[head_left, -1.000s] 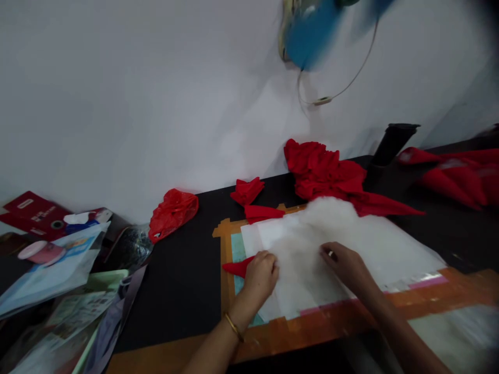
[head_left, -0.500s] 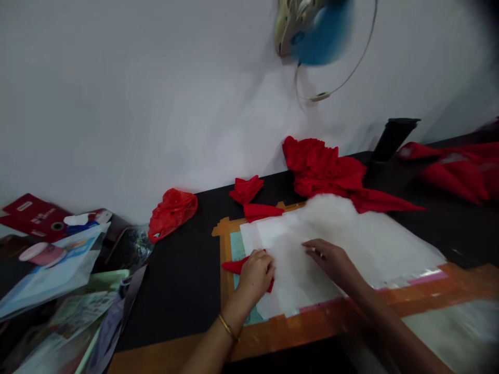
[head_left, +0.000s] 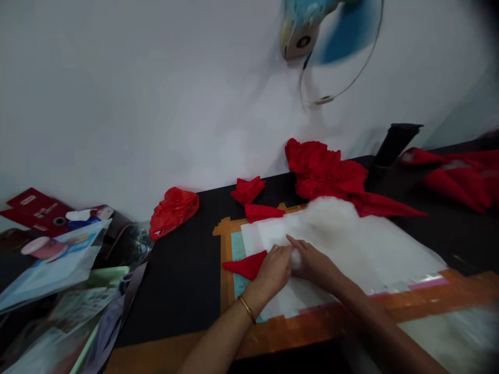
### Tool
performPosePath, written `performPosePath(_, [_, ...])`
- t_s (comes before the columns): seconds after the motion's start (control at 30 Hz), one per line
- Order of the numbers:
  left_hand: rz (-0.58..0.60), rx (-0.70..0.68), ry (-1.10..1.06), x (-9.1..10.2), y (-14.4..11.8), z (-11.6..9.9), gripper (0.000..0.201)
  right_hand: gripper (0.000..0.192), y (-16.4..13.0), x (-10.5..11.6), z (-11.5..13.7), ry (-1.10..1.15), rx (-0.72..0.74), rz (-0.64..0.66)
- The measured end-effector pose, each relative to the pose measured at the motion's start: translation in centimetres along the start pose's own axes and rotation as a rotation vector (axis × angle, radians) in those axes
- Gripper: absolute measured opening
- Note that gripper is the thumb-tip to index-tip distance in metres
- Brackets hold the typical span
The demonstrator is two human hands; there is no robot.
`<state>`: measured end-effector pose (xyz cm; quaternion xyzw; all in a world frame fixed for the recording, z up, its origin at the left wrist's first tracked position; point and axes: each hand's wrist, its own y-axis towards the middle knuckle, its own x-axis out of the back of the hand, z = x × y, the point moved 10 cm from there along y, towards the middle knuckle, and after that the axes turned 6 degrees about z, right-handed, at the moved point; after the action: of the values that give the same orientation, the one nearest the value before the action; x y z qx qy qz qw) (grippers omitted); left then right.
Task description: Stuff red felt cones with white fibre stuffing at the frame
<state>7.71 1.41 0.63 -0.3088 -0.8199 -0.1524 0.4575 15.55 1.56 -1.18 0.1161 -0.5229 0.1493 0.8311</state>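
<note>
Head view: I hold my left hand (head_left: 275, 270) closed on the wide end of a flat red fabric cone (head_left: 246, 265), its tip pointing left across the taped border, so that the opening faces my right hand (head_left: 312, 262), which pinches a small tuft of white fibre stuffing (head_left: 295, 258) right at that opening. Both rest on the translucent white sheet (head_left: 374, 249) spread over the black desk (head_left: 183, 280). The loose mound of white stuffing (head_left: 331, 215) lies just behind, near a heap of red fabric pieces (head_left: 327, 171).
</note>
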Motion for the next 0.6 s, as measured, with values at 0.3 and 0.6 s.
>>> performPosePath(0.3, [-0.263,0.055,0.011,3.4,-6.0,0.0,0.045,0.081,-0.2,-0.2,2.6,-0.026,0.323,0.033])
performPosePath(0.6, [-0.171,0.485,0.181,1.2,-9.0,4.8,0.028,0.045,-1.1,0.7,-0.6,0.281,0.081,-0.021])
